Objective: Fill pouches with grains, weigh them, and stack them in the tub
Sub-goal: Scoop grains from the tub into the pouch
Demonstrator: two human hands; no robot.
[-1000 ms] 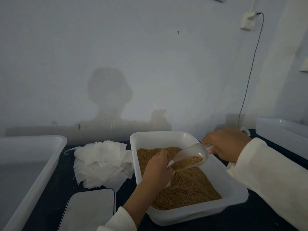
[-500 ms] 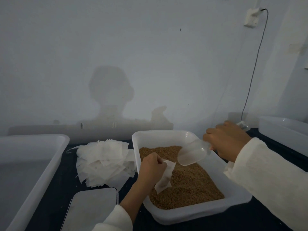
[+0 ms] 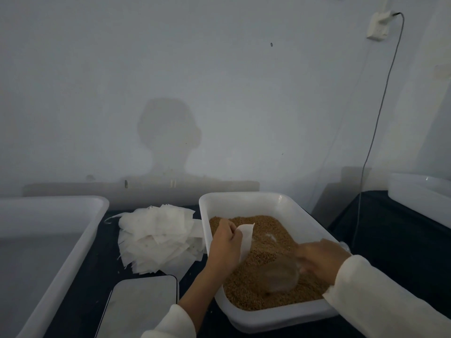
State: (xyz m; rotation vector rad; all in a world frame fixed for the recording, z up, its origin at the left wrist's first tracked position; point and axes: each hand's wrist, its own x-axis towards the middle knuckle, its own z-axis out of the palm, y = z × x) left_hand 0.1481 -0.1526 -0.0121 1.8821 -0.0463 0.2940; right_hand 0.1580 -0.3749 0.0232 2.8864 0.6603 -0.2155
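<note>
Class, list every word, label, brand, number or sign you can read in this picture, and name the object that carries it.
None can be read.
The scale near the left hand shows a blank face, with no digits visible.
The pouch, the grain tub and the wall socket bear no readable marking.

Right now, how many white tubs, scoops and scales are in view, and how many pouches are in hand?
White tubs: 3, left, centre with grains, far right
Scoops: 1
Scales: 1
Pouches in hand: 1
Total: 6
</note>
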